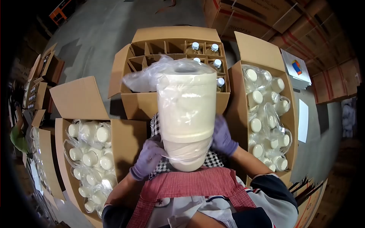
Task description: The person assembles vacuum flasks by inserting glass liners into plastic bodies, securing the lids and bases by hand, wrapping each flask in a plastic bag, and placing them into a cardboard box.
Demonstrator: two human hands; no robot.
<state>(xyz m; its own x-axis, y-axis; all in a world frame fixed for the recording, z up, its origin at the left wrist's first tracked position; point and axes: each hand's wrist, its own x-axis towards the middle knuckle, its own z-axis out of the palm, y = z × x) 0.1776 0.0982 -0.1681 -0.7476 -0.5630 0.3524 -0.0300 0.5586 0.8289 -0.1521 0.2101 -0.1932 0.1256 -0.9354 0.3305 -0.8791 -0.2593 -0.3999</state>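
Note:
A large cream-coloured vacuum flask (186,106) in a clear plastic bag (142,79) stands up close before my chest. Its recessed flat end is at the top and its rounded end points down toward my apron. Loose plastic spreads from the top end out to the left. My left hand (147,157), in a purple glove, is closed on the bag's edge at the flask's lower left. At the lower right side, my right hand (225,136), also gloved, is against the flask or its bag; its fingers are blurred and partly hidden.
Ahead is an open divided carton (133,106) holding several blue-capped bottles (195,47). Open cartons of bagged, white-capped flasks stand left (62,152) and right (291,125). Stacked closed cartons (254,22) rise at the back right. Another person (18,138) is at far left.

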